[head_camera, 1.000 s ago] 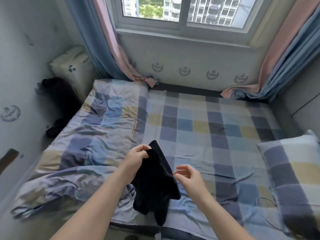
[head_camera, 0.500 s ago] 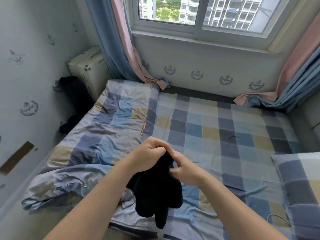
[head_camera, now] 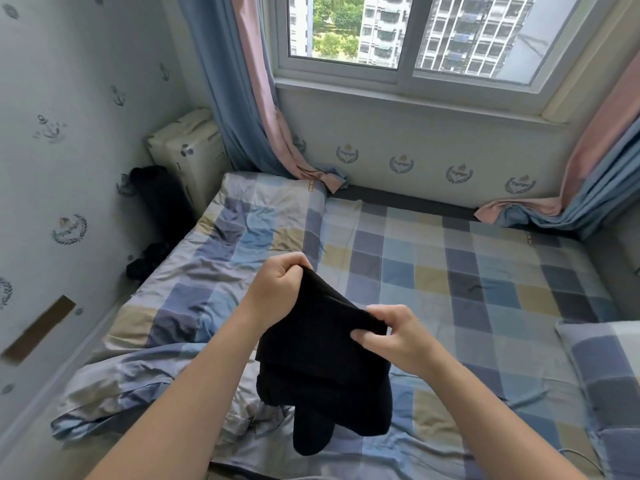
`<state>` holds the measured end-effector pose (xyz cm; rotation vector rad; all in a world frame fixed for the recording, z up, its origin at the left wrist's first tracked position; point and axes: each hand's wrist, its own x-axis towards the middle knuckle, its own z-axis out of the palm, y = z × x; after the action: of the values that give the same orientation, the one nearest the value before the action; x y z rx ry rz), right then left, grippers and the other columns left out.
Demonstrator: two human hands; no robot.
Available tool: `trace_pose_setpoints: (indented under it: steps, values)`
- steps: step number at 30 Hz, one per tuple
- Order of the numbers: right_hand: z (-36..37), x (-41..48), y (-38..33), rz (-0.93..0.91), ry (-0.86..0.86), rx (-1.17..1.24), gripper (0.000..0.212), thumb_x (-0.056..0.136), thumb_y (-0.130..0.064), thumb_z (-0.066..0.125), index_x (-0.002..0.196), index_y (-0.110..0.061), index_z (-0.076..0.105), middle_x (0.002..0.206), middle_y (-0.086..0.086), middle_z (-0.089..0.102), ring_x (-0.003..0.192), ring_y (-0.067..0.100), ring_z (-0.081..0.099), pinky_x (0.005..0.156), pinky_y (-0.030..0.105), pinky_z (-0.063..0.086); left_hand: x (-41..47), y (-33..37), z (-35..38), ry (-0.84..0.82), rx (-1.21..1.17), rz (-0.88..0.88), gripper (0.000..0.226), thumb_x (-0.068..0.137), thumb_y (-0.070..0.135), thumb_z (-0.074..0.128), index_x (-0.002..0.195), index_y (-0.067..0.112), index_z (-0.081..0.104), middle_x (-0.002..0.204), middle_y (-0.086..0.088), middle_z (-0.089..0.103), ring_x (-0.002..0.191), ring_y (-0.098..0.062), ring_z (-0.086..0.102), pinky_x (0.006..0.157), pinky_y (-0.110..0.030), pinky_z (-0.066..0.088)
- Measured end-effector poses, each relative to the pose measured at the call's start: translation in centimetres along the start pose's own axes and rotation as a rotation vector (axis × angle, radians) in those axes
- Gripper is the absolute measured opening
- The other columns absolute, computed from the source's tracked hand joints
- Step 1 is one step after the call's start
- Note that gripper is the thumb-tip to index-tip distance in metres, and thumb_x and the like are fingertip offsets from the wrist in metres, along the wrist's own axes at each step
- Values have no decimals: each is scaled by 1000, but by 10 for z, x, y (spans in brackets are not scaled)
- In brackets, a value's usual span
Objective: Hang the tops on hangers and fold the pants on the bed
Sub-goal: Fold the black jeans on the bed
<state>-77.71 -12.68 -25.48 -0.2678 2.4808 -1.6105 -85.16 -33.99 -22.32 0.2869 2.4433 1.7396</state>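
Black garment (head_camera: 322, 368), lower centre of the frame, held up over the near edge of the bed (head_camera: 450, 271). Its lower end droops onto or just above the bedding, can't tell which.

Left hand (head_camera: 277, 292) is fisted round one end of the top edge. Right hand (head_camera: 398, 337) pinches the other end, thumb on top. The edge between them is pulled fairly straight.

Handling, my read:
- soft knit or fleece, light, no stiffness, sags wherever unsupported
- not slippery or fragile, so a plain pinch will hold
- take it at the two ends of the banded edge, as now. If that's a waistband it's pants, so lay flat and fold. Can't confirm top vs pants from here.

Writing:
- none visible on the garment
- small tan tab (head_camera: 310, 184) on the quilt (head_camera: 194, 292), upper centre-left, carries print too small to read
- wall crests (head_camera: 401, 164) under the window (head_camera: 398, 29) show no legible words

Around:
- checked pillow (head_camera: 606, 368) at right edge
- more dark clothes (head_camera: 156, 202) heaped at the left wall beside a cream case (head_camera: 187, 150)
- curtain (head_camera: 242, 98) trailing onto the bed's far corner
- no hanger in view
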Motion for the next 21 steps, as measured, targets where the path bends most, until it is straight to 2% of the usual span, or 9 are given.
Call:
trace_pose_setpoints:
  steps: [2,4,7,10,13,15,17,19,21]
  values:
    - [-2,2,3,86,-84,-64,10,87,-19,71,79,-22,75,74,0,71,74,21,69,69,34,56,4,5,0,52,-23,41,31,90,-9,35,66,3,51,53,5,39,49,-6,35,49,-18,30]
    - [-4,1,15,193,-139,-147,25,86,-23,72,66,-38,70,66,-10,67,67,12,65,66,29,52,9,11,-3,99,-44,78,28,90,-9,35,68,-2,50,54,4,39,49,-6,35,49,-18,30]
    - [-5,-7,38,353,-172,-236,35,84,-25,72,56,-43,61,60,-18,60,62,3,57,65,24,46,20,13,-9,165,-48,99,26,90,-8,36,71,-4,52,56,4,41,51,-5,38,50,-18,32]
    - [-8,-17,62,464,-171,-280,19,82,-34,70,75,-51,67,80,-22,71,85,3,65,80,25,51,29,5,-14,192,-46,80,27,91,-7,35,70,-1,52,58,0,42,51,-6,38,49,-19,33]
    - [-15,-27,80,523,-116,-283,20,79,-42,67,98,-39,72,96,-14,74,95,9,68,90,37,54,39,-16,-14,159,2,14,31,92,-6,36,70,6,55,56,4,43,46,-3,37,47,-19,33]
    - [-21,-31,82,512,12,-249,12,87,-33,69,94,-24,72,90,-4,74,86,16,70,84,45,56,45,-33,-12,106,80,-50,32,94,-4,39,76,12,60,61,4,49,46,-2,40,49,-21,35]
    - [-29,-31,75,470,151,-212,12,92,-26,68,88,-14,68,82,6,71,76,23,68,76,47,54,46,-49,-6,33,153,-124,24,98,7,48,87,19,64,74,4,59,59,-4,52,55,-23,40]
    - [-36,-28,64,438,252,-135,17,93,-24,68,85,-10,65,74,5,66,69,18,62,65,38,49,41,-60,5,-73,183,-164,6,98,22,60,101,25,65,99,8,66,93,-10,62,74,-25,47]
    - [-38,-22,51,417,279,-71,18,94,-25,69,82,-12,64,72,-1,65,67,10,61,63,26,47,30,-66,23,-236,223,-146,23,94,32,68,116,29,61,121,12,61,118,-12,54,92,-28,45]
